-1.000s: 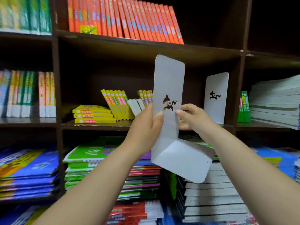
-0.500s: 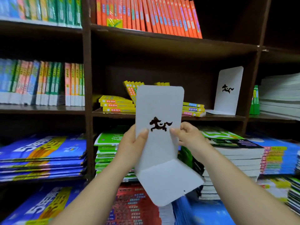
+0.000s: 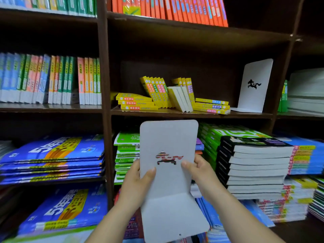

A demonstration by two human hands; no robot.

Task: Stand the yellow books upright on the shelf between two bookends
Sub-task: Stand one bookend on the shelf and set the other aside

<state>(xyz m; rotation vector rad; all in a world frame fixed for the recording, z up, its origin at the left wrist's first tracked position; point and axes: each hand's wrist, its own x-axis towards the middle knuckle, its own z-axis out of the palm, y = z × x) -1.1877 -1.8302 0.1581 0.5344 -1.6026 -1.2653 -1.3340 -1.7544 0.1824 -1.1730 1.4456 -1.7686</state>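
You stand in a book shop. Dark shelves (image 3: 192, 115) hold rows of same orange books (image 3: 168, 7) and flat piles of blue books (image 3: 52, 160).

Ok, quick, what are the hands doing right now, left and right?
Left hand: holding the white bookend by its left edge.
Right hand: holding the same bookend by its right edge.

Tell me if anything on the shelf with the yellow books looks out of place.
The yellow books are a jumble: two stacks lie flat, others lean, and some show page edges. One bookend stands alone at the shelf's right end; the left hand and right hand hold the second bookend below.
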